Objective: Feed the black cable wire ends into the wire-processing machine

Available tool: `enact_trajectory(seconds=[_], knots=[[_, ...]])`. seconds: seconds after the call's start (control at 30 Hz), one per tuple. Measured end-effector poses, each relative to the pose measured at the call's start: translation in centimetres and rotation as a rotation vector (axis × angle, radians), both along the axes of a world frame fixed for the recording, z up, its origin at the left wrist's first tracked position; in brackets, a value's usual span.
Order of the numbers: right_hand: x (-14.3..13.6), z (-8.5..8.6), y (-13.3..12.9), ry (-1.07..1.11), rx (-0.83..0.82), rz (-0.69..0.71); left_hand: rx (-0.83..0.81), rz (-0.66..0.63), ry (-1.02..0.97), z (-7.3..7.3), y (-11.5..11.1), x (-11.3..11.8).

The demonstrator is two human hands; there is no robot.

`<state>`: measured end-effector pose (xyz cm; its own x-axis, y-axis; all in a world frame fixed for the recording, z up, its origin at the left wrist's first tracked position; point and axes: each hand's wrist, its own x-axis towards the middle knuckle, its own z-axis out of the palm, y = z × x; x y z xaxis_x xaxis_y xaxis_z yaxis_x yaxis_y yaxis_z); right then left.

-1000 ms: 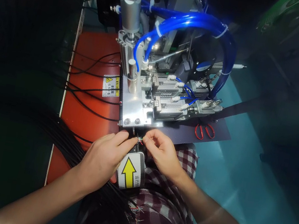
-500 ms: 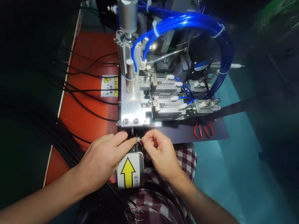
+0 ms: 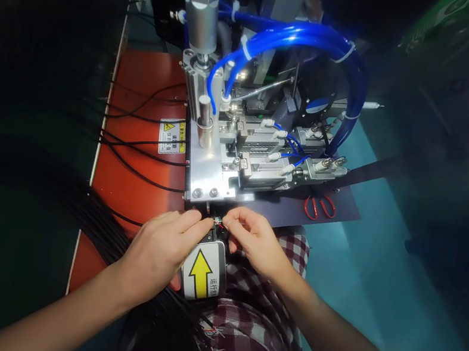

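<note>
Between my fingertips, thin coloured wires [image 3: 218,221] fan out at the front of the machine, some reddish and some pale. My left hand [image 3: 165,245] is closed, with thumb and forefinger pressed together at the cable end these wires come from; its other fingers are mostly hidden. From the right, my right hand [image 3: 256,243] pinches the tips of the wires. Just below the fingertips is a plate with a yellow arrow [image 3: 200,272]. A bundle of black cables [image 3: 104,231] passes beneath my left forearm, and its stripped wire ends [image 3: 211,330] lie over my lap.
The metal machine [image 3: 211,174] with cylinders and blue air hoses [image 3: 296,32] stands directly beyond my hands. Red-handled scissors [image 3: 319,207] lie right of it on the dark base plate. A warning label [image 3: 172,137] is on the orange-red surface [image 3: 129,181], crossed by black cables.
My hands stay at the same spot in front of the machine. The right fingers have shifted very slightly at the wires, and the view has moved a little.
</note>
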<state>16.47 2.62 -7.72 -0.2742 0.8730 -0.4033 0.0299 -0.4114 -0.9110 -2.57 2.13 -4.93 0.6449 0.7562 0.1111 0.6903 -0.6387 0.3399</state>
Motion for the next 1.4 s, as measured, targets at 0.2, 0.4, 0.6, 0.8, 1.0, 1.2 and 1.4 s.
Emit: enact_trajectory(seconds=[0.2, 0.4, 0.6, 0.8, 1.0, 1.2, 1.4], knots=[[-0.1, 0.1, -0.3, -0.016, 0.02, 0.015, -0.028, 0.017, -0.018, -0.2, 0.0, 0.0], [-0.3, 0.0, -0.3, -0.029, 0.014, 0.0, -0.007, 0.015, -0.017, 0.0, 0.0, 0.1], [-0.4, 0.5, -0.3, -0.105, 0.019, -0.011, -0.022, 0.017, -0.005, 0.0, 0.0, 0.1], [-0.7, 0.6, -0.5, -0.207, 0.09, -0.023, 0.009, 0.028, -0.002, 0.1, 0.0, 0.2], [-1.0, 1.1, -0.9, -0.437, 0.248, -0.041, 0.05, 0.007, 0.039, 0.1, 0.0, 0.3], [-1.3, 1.1, -0.9, -0.539, 0.368, -0.077, 0.095, -0.011, 0.09, 0.1, -0.1, 0.4], [-0.7, 0.5, -0.9, -0.226, 0.101, -0.098, 0.102, -0.004, 0.062, 0.2, 0.0, 0.5]])
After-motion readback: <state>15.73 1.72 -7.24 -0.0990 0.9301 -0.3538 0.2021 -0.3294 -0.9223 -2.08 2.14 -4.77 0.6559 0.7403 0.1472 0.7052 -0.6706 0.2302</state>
